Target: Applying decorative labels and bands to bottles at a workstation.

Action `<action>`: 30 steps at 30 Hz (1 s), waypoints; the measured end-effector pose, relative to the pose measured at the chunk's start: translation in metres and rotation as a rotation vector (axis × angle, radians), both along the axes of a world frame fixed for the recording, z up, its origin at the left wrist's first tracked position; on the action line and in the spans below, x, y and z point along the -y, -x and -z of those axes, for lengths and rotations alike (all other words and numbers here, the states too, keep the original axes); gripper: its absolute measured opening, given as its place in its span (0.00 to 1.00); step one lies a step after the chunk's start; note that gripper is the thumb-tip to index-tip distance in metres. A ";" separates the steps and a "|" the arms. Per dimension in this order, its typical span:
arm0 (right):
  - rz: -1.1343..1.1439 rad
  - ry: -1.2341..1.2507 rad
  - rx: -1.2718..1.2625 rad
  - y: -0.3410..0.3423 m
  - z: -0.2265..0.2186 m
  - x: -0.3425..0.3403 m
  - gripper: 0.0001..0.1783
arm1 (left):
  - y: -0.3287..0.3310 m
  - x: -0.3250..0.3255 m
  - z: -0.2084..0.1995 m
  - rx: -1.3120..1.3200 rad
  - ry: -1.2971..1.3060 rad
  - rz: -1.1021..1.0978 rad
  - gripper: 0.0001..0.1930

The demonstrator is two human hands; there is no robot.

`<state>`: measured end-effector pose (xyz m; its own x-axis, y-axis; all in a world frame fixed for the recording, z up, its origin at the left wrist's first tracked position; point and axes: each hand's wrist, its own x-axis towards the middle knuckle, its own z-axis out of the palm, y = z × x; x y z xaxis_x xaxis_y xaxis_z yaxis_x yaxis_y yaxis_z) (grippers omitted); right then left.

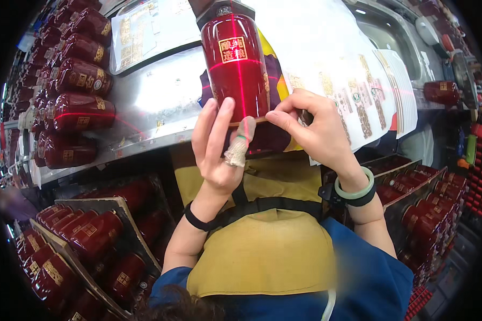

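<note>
A glossy dark red bottle [235, 80] with a gold-framed label lies on its side in front of me, its neck pointing away and its base toward me. Red laser lines cross it. My left hand [217, 142] is open at the lower left of the bottle, two fingers stretched along its side. Its thumb, in a cloth finger cover [240, 147], presses at the base edge. A thin tan strip runs along that edge. My right hand [321, 125] has thumb and forefinger pinched together at the base's right corner; what lies between them is too small to make out.
Rows of red bottles [83, 112] lie at the left of the metal bench [160, 91]. A label sheet [155, 29] lies behind them; more printed label sheets [359, 91] spread at the right. Bottle crates stand on both sides below, with the left crate's board [126, 208] nearby.
</note>
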<state>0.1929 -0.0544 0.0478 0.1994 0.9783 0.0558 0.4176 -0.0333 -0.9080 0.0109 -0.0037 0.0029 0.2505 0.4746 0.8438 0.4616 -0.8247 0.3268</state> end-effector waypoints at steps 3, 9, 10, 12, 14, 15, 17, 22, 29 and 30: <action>0.006 -0.024 0.003 0.002 0.000 0.000 0.11 | 0.000 -0.001 0.000 0.004 0.119 0.083 0.18; 0.003 -0.049 0.006 0.007 0.000 -0.003 0.10 | 0.013 -0.004 0.010 0.057 0.166 0.073 0.16; 0.005 -0.047 0.007 0.007 0.000 -0.003 0.10 | 0.014 -0.003 0.011 0.025 0.152 0.066 0.16; 0.008 -0.047 0.010 0.007 0.000 -0.004 0.10 | 0.014 -0.002 0.012 0.034 0.157 0.061 0.18; 0.010 -0.031 0.005 0.007 0.000 -0.003 0.10 | 0.014 -0.001 0.011 -0.008 0.132 0.049 0.19; 0.011 -0.031 0.005 0.007 0.000 -0.003 0.10 | 0.014 0.000 0.011 -0.016 0.121 0.044 0.20; 0.000 -0.041 0.021 0.006 -0.001 -0.003 0.09 | 0.012 0.000 0.008 -0.010 0.117 0.048 0.20; 0.000 -0.049 0.015 0.007 0.000 -0.004 0.10 | 0.003 0.001 0.003 -0.035 0.006 -0.021 0.19; 0.109 -0.004 0.099 -0.001 -0.002 -0.002 0.10 | 0.003 -0.003 0.002 0.015 0.098 0.073 0.13; 0.144 0.082 0.051 -0.004 -0.004 -0.001 0.09 | 0.005 -0.003 0.004 0.063 0.147 0.073 0.13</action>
<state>0.1969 -0.0531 0.0513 0.3372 0.9414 -0.0095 0.4482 -0.1694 -0.8777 0.0061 -0.0008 -0.0013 0.2375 0.5766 0.7817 0.3775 -0.7963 0.4726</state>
